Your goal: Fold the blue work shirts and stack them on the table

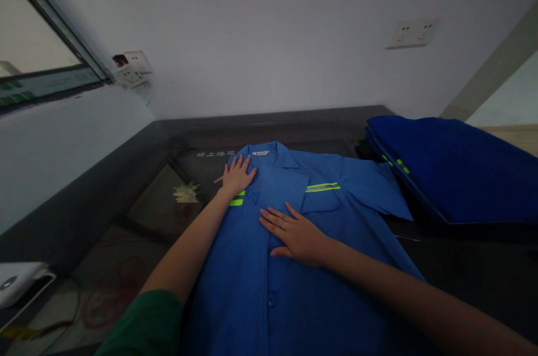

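While a blue work shirt (294,266) lies face-up on the dark table (462,266), the left hand (237,175) and right hand (296,235) press flat, fingers spread, gripping nothing; the fabric looks light and limp, best pinched at shoulders or hem

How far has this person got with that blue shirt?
Done: the blue shirt lies face up and buttoned on the dark table. In hand: the left hand presses flat near the collar, the right hand on the chest. Left: no fold shows yet; the right sleeve lies spread out.
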`<state>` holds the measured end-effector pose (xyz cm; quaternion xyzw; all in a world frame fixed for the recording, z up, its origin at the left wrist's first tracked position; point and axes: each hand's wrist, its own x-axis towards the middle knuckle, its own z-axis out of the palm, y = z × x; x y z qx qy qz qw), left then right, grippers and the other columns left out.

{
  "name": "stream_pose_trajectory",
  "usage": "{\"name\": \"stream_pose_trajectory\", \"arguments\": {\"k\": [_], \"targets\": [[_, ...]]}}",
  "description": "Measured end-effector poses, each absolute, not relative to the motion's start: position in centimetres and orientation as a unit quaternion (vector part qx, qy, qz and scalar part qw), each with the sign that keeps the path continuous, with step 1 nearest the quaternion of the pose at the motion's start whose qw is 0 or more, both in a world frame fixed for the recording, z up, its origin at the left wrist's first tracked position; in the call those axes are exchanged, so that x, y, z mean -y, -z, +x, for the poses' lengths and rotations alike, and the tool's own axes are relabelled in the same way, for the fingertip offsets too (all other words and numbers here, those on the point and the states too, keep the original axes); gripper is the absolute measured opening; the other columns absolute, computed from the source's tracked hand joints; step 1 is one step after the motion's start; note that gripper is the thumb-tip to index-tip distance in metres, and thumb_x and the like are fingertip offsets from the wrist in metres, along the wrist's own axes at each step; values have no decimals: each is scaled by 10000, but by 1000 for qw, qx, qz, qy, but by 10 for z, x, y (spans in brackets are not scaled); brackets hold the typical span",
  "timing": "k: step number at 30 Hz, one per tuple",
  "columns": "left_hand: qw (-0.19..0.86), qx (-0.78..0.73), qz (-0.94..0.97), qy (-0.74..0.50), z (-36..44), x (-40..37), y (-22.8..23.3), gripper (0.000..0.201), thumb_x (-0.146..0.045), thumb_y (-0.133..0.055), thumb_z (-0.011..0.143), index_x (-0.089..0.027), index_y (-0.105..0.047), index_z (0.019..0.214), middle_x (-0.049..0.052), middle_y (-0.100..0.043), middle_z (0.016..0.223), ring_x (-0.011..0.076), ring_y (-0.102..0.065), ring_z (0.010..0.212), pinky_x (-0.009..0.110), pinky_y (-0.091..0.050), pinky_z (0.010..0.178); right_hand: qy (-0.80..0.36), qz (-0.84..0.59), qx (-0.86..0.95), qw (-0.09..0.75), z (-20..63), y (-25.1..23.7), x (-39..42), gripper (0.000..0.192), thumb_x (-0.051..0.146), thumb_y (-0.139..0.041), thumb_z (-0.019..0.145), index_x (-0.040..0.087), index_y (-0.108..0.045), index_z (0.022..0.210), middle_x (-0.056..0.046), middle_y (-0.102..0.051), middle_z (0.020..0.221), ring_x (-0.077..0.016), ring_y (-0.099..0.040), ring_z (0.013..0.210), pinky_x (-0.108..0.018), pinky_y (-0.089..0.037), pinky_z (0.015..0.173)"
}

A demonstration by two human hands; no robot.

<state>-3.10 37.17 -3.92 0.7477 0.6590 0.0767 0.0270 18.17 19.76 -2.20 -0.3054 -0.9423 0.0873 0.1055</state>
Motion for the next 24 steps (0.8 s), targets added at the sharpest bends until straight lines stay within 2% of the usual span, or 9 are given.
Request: {"name": "stream_pose_trajectory", "arguments": {"k": [4,8,18,24], "targets": [[29,-668,741,-68,-31,-375,40,735,-669,-272,872,-286,-226,1497,59,-184,1562,323,-133,1435,568,-148,1131,-125,-314,936,102,184,24,-195,690,591,-317,930,177,-265,1480,-114,-262,1531,-223,-217,1423,-544,-97,1155],[20,-669,740,-72,-31,-376,40,758,-695,-260,861,-287,-218,1499,66,-202,1558,325,-148,1432,561,-150,1132,-141,-314,934,102,184,19,-196,682,578,-308,938,170,-255,1482,-107,-261,1534,-221,-205,1426,-553,-101,1152],[15,-665,742,-82,-33,-374,39,709,-644,-245,894,-267,-240,1494,100,-196,1558,309,-146,1435,548,-166,1128,-117,-345,926,98,185,14,-191,625,533,-346,947,200,-289,1473,-74,-262,1538,-243,-222,1419,-548,-180,1141],[20,-685,727,-52,-35,-378,40,634,-574,-237,920,-306,-221,1494,86,-170,1565,286,-136,1439,529,-152,1136,-132,-328,931,88,191,17,-194,629,548,-305,953,220,-250,1487,-56,-254,1542,-238,-199,1426,-537,-126,1156]]}}
